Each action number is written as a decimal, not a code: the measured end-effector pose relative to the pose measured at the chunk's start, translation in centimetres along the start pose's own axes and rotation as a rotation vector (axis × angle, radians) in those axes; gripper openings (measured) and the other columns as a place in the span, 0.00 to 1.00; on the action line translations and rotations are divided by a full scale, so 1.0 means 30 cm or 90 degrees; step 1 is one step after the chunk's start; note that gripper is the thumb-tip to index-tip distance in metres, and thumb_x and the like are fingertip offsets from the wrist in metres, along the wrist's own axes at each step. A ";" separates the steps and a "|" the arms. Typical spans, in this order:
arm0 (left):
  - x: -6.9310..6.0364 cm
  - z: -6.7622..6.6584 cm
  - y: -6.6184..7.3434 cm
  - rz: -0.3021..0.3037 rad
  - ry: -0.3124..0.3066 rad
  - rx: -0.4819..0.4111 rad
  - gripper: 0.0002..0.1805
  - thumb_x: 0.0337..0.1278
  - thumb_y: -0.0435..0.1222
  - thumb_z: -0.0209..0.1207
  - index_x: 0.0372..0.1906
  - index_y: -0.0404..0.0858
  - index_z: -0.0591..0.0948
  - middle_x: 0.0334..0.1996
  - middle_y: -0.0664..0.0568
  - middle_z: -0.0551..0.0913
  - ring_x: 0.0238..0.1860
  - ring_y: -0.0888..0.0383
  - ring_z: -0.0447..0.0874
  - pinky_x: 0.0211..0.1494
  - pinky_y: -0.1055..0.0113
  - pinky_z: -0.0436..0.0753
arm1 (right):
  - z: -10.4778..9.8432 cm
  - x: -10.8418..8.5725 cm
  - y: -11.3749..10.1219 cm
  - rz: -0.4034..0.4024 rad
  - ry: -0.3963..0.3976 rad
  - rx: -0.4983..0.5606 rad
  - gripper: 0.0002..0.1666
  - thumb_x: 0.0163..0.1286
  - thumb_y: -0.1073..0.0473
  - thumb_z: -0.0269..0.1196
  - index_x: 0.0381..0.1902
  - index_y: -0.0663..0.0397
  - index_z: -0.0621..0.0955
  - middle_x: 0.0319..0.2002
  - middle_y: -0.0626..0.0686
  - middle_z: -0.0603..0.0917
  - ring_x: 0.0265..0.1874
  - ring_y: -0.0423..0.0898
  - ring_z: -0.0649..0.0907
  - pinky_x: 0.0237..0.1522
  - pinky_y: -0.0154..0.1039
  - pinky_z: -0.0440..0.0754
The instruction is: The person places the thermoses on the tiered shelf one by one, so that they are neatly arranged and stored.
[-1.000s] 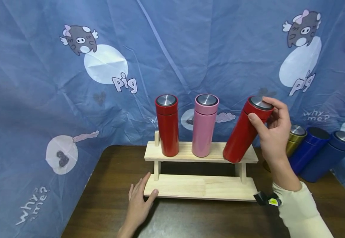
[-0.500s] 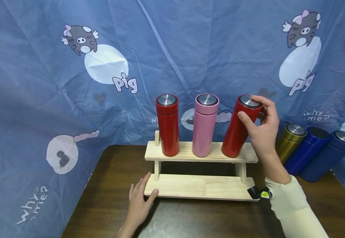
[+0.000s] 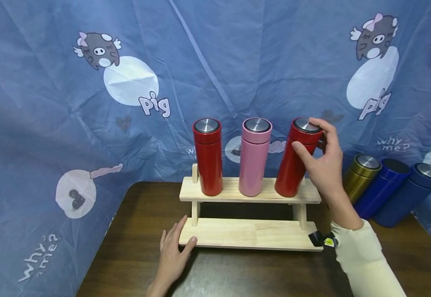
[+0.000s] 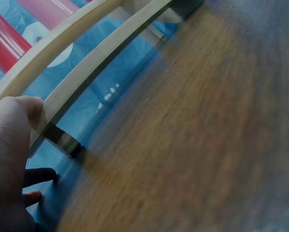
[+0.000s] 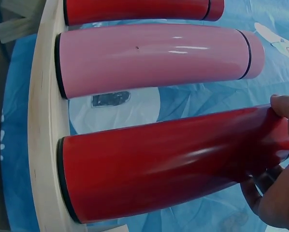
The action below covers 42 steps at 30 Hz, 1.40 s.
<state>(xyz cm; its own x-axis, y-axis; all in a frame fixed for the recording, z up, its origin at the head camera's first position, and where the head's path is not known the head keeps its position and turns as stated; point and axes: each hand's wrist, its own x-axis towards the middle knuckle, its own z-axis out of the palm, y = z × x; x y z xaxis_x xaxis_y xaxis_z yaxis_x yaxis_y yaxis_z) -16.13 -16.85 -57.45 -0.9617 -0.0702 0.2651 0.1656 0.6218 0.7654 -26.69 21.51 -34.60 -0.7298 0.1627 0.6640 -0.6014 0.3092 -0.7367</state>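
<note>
My right hand (image 3: 324, 163) grips the upper part of a red thermos bottle (image 3: 291, 169), thumb on its front and a finger on the steel lid. The bottle's base meets the upper shelf of a wooden two-tier rack (image 3: 230, 233), near its right end. A pink thermos (image 3: 254, 165) stands in the middle of that shelf, and another red thermos (image 3: 209, 165) at its left. The left end of the rack's lower board is touched by my left hand (image 3: 172, 253), thumb at the front edge, as the left wrist view also shows.
A gold thermos (image 3: 360, 177), a bright blue one (image 3: 384, 185) and a darker blue one (image 3: 410, 194) stand on the dark wooden table (image 3: 267, 276) to the right of the rack. A blue printed cloth (image 3: 215, 57) hangs close behind.
The held red thermos has moved left and back on the upper shelf, going from a strong tilt to nearly upright. My left hand stays at the rack.
</note>
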 end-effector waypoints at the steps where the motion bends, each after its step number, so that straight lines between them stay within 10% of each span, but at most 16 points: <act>1: 0.000 0.000 0.000 0.000 0.000 0.001 0.39 0.78 0.50 0.66 0.84 0.41 0.71 0.80 0.39 0.75 0.80 0.25 0.67 0.83 0.23 0.43 | 0.000 0.000 0.000 0.001 -0.003 -0.004 0.39 0.73 0.65 0.73 0.79 0.46 0.76 0.64 0.37 0.80 0.63 0.45 0.79 0.59 0.37 0.77; 23: 0.000 -0.002 -0.004 0.001 0.000 -0.001 0.39 0.78 0.50 0.66 0.84 0.40 0.71 0.80 0.39 0.76 0.80 0.25 0.67 0.82 0.22 0.44 | -0.097 -0.041 0.019 -0.045 -0.038 -0.094 0.44 0.78 0.67 0.67 0.87 0.48 0.66 0.74 0.62 0.78 0.67 0.35 0.76 0.64 0.30 0.73; 32: 0.001 -0.004 0.000 0.006 0.004 -0.004 0.39 0.77 0.50 0.66 0.84 0.39 0.71 0.80 0.40 0.75 0.80 0.25 0.68 0.83 0.23 0.43 | -0.204 -0.077 0.071 -0.107 0.028 -0.100 0.32 0.82 0.70 0.62 0.80 0.64 0.72 0.65 0.38 0.82 0.66 0.33 0.79 0.64 0.29 0.72; 42: -0.003 0.001 -0.001 0.012 0.015 -0.007 0.38 0.77 0.49 0.67 0.83 0.40 0.72 0.79 0.39 0.76 0.79 0.24 0.68 0.82 0.22 0.44 | -0.361 -0.107 0.123 -0.069 0.088 -0.175 0.27 0.82 0.63 0.65 0.76 0.59 0.80 0.61 0.29 0.83 0.62 0.29 0.81 0.60 0.25 0.73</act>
<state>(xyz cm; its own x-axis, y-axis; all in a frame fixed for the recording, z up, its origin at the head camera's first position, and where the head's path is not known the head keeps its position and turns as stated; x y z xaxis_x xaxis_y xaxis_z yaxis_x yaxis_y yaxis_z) -16.05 -16.84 -57.51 -0.9528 -0.0767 0.2937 0.1869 0.6142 0.7667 -23.05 32.28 -38.08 -0.6037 0.2351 0.7618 -0.5487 0.5706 -0.6110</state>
